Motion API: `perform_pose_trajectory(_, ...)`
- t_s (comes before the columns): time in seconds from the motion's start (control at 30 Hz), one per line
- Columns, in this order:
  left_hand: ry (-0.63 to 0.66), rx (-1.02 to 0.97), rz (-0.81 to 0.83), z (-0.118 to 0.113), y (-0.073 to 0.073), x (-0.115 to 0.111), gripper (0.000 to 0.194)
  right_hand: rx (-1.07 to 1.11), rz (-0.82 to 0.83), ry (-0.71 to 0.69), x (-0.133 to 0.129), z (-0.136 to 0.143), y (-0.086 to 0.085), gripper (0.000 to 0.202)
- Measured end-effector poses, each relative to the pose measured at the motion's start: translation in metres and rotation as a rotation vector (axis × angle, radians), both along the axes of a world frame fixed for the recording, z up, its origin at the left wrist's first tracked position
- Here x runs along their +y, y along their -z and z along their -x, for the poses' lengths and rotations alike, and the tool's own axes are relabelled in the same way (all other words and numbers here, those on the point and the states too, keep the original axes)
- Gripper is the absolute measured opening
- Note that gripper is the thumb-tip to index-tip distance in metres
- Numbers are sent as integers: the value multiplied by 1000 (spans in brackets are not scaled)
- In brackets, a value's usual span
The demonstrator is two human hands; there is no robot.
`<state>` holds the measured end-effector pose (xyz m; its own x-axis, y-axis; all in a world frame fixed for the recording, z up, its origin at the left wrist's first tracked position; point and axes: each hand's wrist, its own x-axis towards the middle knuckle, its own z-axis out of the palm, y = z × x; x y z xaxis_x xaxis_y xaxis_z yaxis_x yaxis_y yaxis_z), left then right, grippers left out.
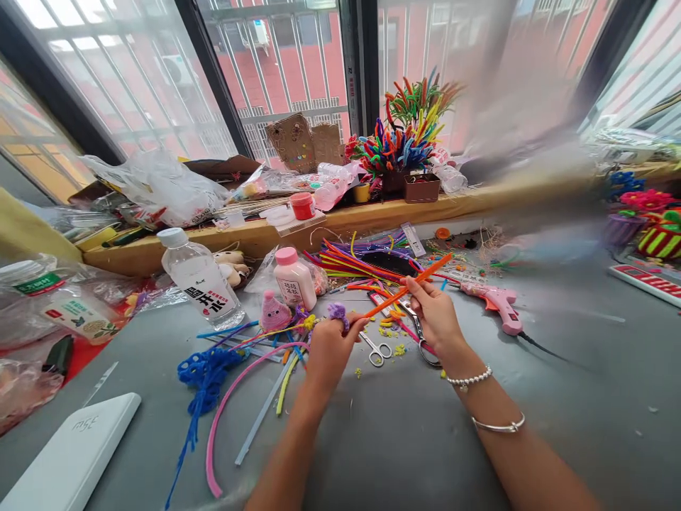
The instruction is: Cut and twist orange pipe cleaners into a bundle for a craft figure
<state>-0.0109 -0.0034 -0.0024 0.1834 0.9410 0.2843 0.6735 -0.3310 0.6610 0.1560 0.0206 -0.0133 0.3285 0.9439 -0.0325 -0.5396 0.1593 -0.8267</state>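
An orange pipe cleaner (391, 301) stretches between my two hands above the table. My left hand (330, 348) is closed, pinching its lower left end. A small purple fuzzy piece (338, 313) shows at the fingers of that hand; whether it is gripped too I cannot tell. Farther up, the fingers of my right hand (432, 312) close round the same pipe cleaner, and its tip sticks out past them. Below the hands lie small scissors (377, 350) and, partly behind my right hand, a larger pair of scissors (425, 348). Yellow fuzzy scraps (400, 349) are scattered about them.
A pink glue gun (497, 301) lies to the right, its cord trailing. At left are a water bottle (199, 277), a pink-capped bottle (294, 275), a blue fuzzy bundle (207, 372) and a white power bank (79, 454). Behind lies a heap of coloured pipe cleaners (345, 261).
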Motion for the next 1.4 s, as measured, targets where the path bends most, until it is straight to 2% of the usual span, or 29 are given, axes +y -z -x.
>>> perform_pose_trajectory(0.07, 32, 91, -30, 6, -2, 3, 29, 44, 9, 68, 3, -8, 2, 21)
perform_pose_trajectory(0.23, 79, 147, -115, 25, -8, 10, 27, 45, 14, 171, 8, -21, 5, 18)
perform_pose_trajectory(0.37, 75, 50, -73, 39, -10, 13, 25, 84, 4, 203, 7, -25, 4, 14)
perform_pose_trajectory(0.5, -62, -235, 3, 43, -11, 14, 33, 34, -17, 152, 4, -26, 2, 13)
perform_pose_trajectory(0.6, -170, -374, 34, 45, -13, 13, 37, 26, -13, 136, 3, -27, 2, 11)
perform_pose_trajectory(0.77, -179, -534, 121, 57, -19, 12, 36, 54, 10, 24, 2, -25, 2, 13)
perform_pose_trajectory(0.9, -296, -723, 69, 73, -23, 11, 32, 64, 7, -52, 2, -23, 2, 17)
perform_pose_trajectory(1.0, -400, -732, -19, 79, -23, 11, 28, 54, 19, -54, 2, -22, 1, 20)
perform_pose_trajectory(1.13, -492, -658, -85, 79, -22, 12, 26, -6, 27, 17, 2, -25, -1, 22)
perform_pose_trajectory(1.3, -456, -714, -38, 75, -21, 13, 29, -36, -15, 150, 2, -28, -2, 22)
perform_pose_trajectory(1.4, -466, -677, -67, 70, -20, 12, 29, -5, -48, 202, 2, -27, -1, 24)
